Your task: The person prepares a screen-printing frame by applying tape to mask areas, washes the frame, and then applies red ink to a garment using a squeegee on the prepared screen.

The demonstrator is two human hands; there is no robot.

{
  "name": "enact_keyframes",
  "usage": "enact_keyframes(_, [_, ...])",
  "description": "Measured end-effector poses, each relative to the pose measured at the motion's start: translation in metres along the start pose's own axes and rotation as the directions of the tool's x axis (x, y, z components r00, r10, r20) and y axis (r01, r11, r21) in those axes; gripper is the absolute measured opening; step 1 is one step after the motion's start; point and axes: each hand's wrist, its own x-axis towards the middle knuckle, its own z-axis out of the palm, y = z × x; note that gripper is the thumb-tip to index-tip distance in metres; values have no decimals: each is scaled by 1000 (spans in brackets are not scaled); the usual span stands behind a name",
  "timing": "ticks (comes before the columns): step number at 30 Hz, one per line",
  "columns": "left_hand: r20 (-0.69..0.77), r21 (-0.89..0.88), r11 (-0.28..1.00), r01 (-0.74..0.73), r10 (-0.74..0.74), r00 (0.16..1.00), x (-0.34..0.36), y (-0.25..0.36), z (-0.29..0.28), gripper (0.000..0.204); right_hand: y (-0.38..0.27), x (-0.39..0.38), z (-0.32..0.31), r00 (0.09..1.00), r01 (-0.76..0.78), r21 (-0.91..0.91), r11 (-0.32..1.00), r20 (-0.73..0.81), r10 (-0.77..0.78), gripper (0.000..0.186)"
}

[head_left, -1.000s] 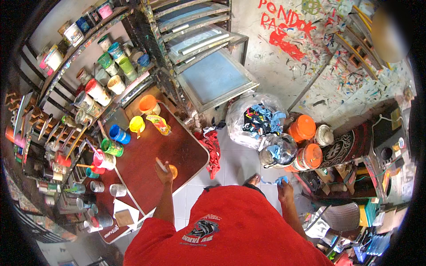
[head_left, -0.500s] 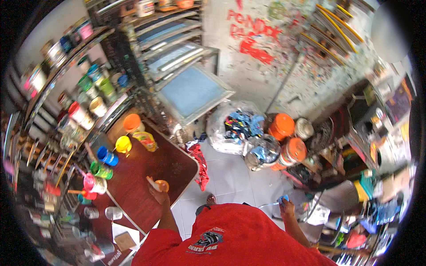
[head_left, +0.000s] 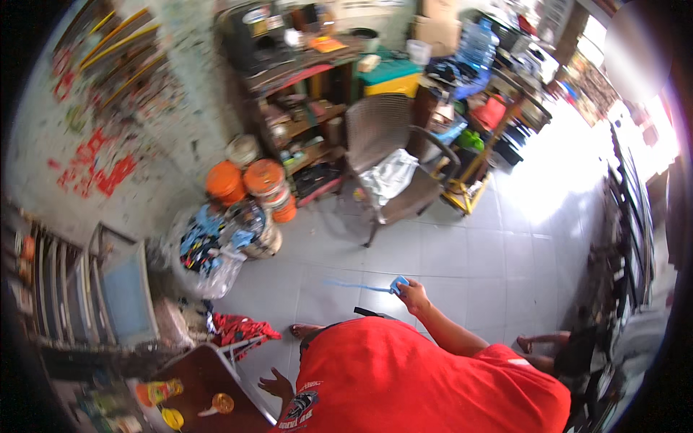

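Note:
My right hand [head_left: 410, 294] is closed on a small blue cloth bundle [head_left: 398, 284] with a thin strip trailing left. My left hand [head_left: 276, 384] hangs low, fingers apart and holding nothing, beside the edge of the dark red tabletop [head_left: 195, 375]. On the tabletop lie a small orange round container [head_left: 222, 403] with a pale tool beside it [head_left: 208, 410], a yellow container [head_left: 172, 418] and a yellow-orange packet [head_left: 164, 390]. A red cloth [head_left: 238, 330] lies beyond the table.
A brown chair [head_left: 379, 133] stands ahead, before cluttered shelving [head_left: 303, 137]. Orange buckets [head_left: 263, 180], bags of scraps [head_left: 202, 249] and screen frames [head_left: 126, 289] are left. A bright doorway [head_left: 592, 54] is ahead right; someone's bare leg [head_left: 541, 340] shows at the right.
The view has swung right toward the chair and doorway. My left hand has let go of the pale tool, now on the table, and opened. My right hand still holds the blue bundle.

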Motion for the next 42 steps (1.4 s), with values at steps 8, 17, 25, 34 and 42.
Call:
enact_keyframes(8, [493,-204,884,-421,465,735,2,191,30,54,11,-65,-256,860,265,453,851,-511,4,20])
enact_keyframes(17, [729,-480,599,-641,679,89,-187,419,54,41,37,-48,-348,812,388,692,609,-570,130,9])
enact_keyframes(25, [658,-668,250,-701,639,-399,-419,599,70,44,-42,-15,-431,692,479,658,582,-690,211,21])
enact_keyframes(34, [362,-844,-254,-472,379,-852,-771,807,21,45,-65,-9,-585,320,709,497,501,-859,399,21])
enact_keyframes(42, [369,-862,-233,-450,319,-873,-998,885,55,46,-73,53,-695,197,473,664,579,-721,665,19])
